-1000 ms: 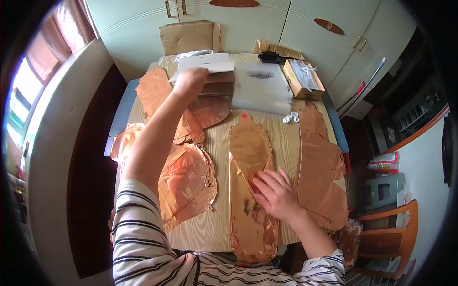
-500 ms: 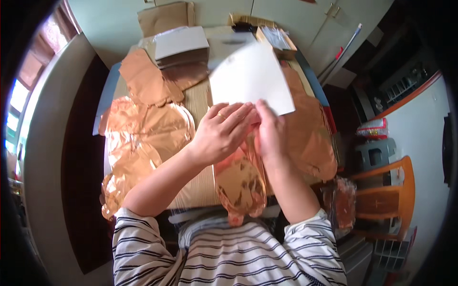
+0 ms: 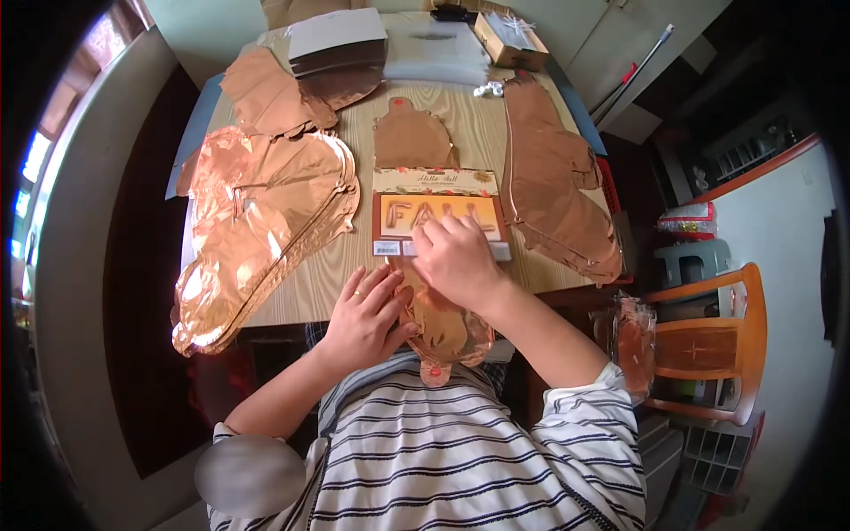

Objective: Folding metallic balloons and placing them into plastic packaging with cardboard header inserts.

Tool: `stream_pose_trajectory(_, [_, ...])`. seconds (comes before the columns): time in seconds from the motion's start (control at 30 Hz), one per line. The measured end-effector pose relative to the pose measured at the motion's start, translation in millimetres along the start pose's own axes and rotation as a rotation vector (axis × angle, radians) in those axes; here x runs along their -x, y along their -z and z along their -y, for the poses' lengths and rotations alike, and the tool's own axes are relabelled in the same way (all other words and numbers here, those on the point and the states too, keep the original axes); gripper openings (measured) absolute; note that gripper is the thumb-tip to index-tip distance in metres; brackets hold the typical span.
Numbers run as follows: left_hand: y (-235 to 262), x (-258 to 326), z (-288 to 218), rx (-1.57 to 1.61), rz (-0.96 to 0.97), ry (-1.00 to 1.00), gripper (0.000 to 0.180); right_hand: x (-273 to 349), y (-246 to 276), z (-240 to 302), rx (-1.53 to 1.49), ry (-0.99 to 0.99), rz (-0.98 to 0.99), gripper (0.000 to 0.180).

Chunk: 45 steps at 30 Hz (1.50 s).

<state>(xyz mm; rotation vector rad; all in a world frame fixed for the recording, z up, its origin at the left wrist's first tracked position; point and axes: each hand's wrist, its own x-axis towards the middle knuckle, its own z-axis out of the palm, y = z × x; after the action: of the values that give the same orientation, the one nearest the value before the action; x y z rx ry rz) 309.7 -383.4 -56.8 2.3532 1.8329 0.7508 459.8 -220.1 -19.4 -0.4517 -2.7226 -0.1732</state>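
While your right hand (image 3: 456,264) has its fingers bent over the lower part of the printed card (image 3: 427,212), the card lies across the copper foil piece (image 3: 413,140), mid-worktop (image 3: 320,285) left to right and closer to the near edge. Can't tell if those fingertips pinch or just press. Your left hand (image 3: 363,319) is half open, fingers fanned, thumb well apart, at the foil's left side just below the card's lower left corner; no grip visible.

Risks, my read: the foil's near end hangs past the near edge, so brushing it while leaning in could drag foil and card askew. Slick foil could let the card skid if your right hand pushes sideways. A left fingertip catching the foil's side could crease it.

Orientation: card's long axis runs left-right, roughly parallel to the near edge; print upright to you, cream strip (image 3: 434,181) toward the far edge. Foil's long axis runs far-to-near, roughly square to the card's.
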Motion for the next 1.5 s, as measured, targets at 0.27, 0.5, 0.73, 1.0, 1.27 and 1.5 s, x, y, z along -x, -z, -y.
stream_pose_trajectory(0.27, [6,24,14,0.1,-0.224,0.023,0.04,70,37,-37,-0.39,0.065,0.037,0.034])
stream_pose_trajectory(0.5, [19,-37,41,-0.027,-0.048,-0.036,0.044,138,6,-24,-0.032,0.166,-0.094,0.041])
stream_pose_trajectory(0.73, [6,-25,37,0.07,0.031,-0.009,0.042,137,-5,1,-0.067,0.111,-0.319,0.027])
stream_pose_trajectory(1.0, [5,-13,31,0.11,0.045,0.021,0.04,146,-5,9,-0.149,0.103,-0.312,0.029])
stream_pose_trajectory(1.27, [15,-4,28,0.084,0.007,-0.045,0.046,127,-16,-14,-0.058,0.004,-0.191,0.026])
stream_pose_trajectory(1.5, [1,17,25,-0.126,-0.056,-0.127,0.054,120,-18,-16,-0.161,0.01,-0.238,0.023])
